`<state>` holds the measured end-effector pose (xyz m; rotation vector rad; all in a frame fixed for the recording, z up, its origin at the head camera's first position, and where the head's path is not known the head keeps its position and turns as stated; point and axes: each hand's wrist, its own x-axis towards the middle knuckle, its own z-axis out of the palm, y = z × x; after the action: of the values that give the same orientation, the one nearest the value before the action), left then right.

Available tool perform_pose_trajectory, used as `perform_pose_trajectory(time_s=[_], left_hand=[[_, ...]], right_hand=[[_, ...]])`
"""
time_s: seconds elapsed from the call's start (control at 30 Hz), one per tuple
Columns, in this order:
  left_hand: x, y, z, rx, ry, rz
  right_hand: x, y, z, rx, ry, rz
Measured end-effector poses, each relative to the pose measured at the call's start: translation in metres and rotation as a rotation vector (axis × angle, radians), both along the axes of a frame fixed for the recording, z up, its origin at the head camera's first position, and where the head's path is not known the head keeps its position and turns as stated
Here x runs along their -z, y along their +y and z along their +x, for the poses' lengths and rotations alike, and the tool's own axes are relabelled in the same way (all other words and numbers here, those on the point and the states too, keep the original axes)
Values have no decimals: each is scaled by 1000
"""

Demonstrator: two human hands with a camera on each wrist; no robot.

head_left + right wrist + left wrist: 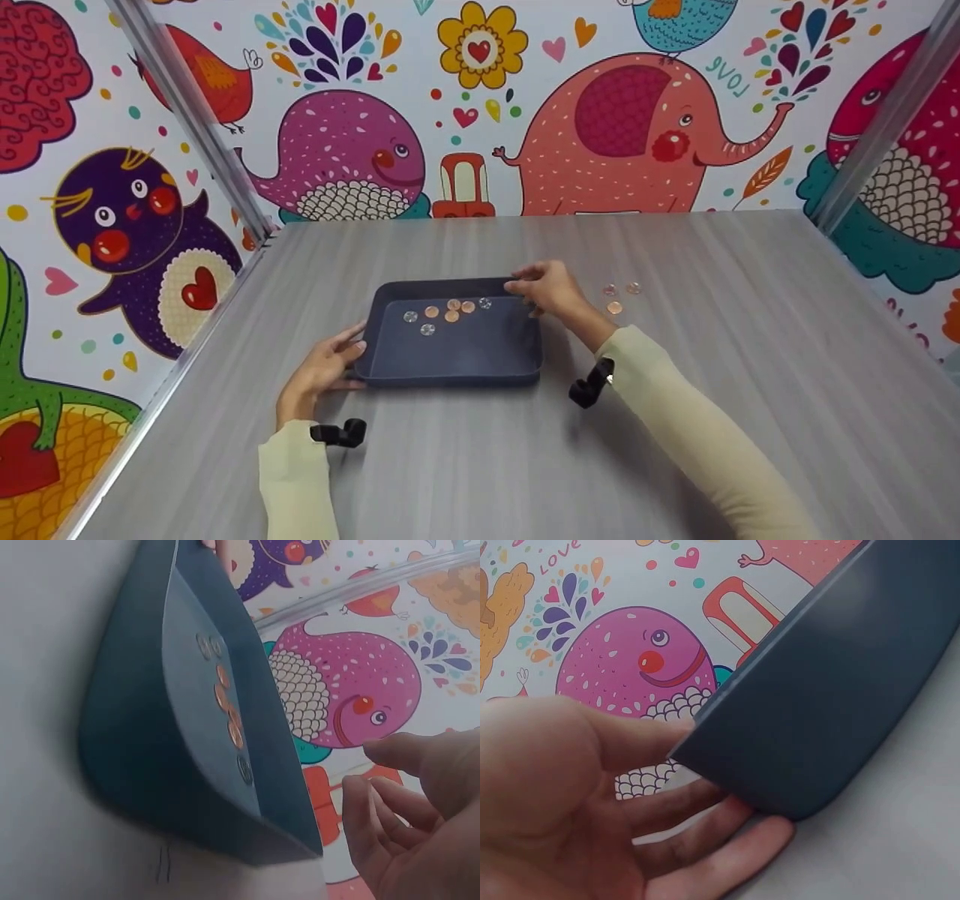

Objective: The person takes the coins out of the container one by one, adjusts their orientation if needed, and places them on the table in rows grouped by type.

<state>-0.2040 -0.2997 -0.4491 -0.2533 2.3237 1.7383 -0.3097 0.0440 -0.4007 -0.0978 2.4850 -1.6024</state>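
Observation:
A dark blue-grey rectangular tray (457, 356) lies on the table, with several small coin-like discs (451, 316) inside, some copper-coloured, others silvery or clear. The left hand (321, 369) grips the tray's left side, its thumb at the rim and fingers reaching beneath, as the left wrist view shows. Over the tray's back right corner hovers the right hand (551, 289), fingers loosely bent. In the right wrist view a gap separates this hand's thumb from its index finger (358, 814), and nothing shows between them.
Three more discs (615, 307) lie on the grey wood-grain table (465, 465), right of the tray and beyond the right forearm. A wall with printed cartoon animals (615, 135) stands behind the table. Metal posts (196, 120) rise at the back corners.

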Motion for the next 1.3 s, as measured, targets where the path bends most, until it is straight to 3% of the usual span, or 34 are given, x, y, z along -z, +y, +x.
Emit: perform_pose_trajectory(time_s=[0.23,0.47,0.8,1.07,1.3], left_hand=[[0,0,0,1,1,5],[0,0,-1,-10,5,28],[-1,0,-2,-16,-2,27],[-1,-1,-2,-23,-2,29],[-1,0,-1,-24,0,28]], right_hand=[[3,-25,-3,17,-111,-41],[10,-42,-4,42,-133,-22],[21,-58,-12,113,-156,42],[27,-67,-18,161,-156,176],[35,-77,-20,249,-157,235]])
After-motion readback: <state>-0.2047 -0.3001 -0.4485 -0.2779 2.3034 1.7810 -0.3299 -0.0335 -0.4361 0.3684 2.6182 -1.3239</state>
